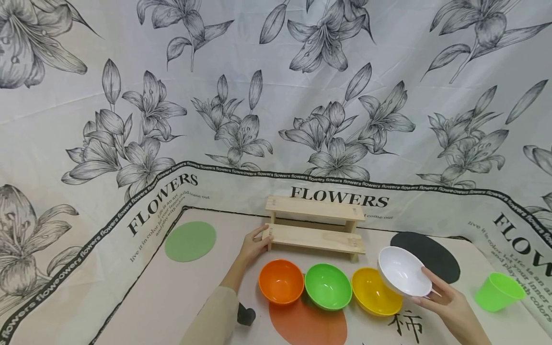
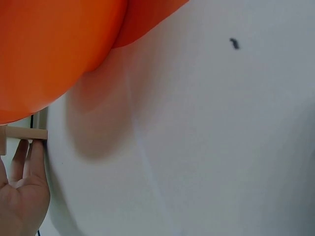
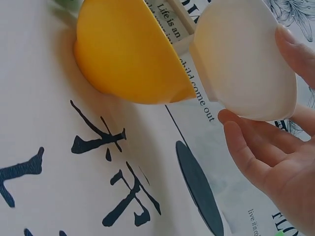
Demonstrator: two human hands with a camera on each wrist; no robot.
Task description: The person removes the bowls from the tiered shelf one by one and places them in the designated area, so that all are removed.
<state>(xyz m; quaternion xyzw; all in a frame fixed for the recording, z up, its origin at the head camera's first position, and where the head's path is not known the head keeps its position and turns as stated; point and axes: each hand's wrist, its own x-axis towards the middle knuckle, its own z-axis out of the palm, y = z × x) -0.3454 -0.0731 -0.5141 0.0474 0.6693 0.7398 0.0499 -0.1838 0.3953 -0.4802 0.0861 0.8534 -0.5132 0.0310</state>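
Note:
My right hand (image 1: 448,297) holds a white bowl (image 1: 403,270) by its right side, tilted, above the right edge of a yellow bowl (image 1: 375,292). The right wrist view shows the thumb on one side of the white bowl (image 3: 246,59) and the other fingers beneath. At the left end of the lower step of a two-tier wooden shelf (image 1: 315,237), my left hand (image 1: 253,247) grips the board. In the left wrist view that hand (image 2: 24,191) appears at the left edge, fingers against the board. An orange bowl (image 1: 281,282) and a green bowl (image 1: 328,286) sit left of the yellow one.
On the right stands a light green cup (image 1: 499,292). A small black object (image 1: 247,316) lies near the left sleeve. Green (image 1: 189,241) and dark (image 1: 431,254) ovals mark the table cloth. A flower-printed curtain (image 1: 276,96) rises behind the shelf.

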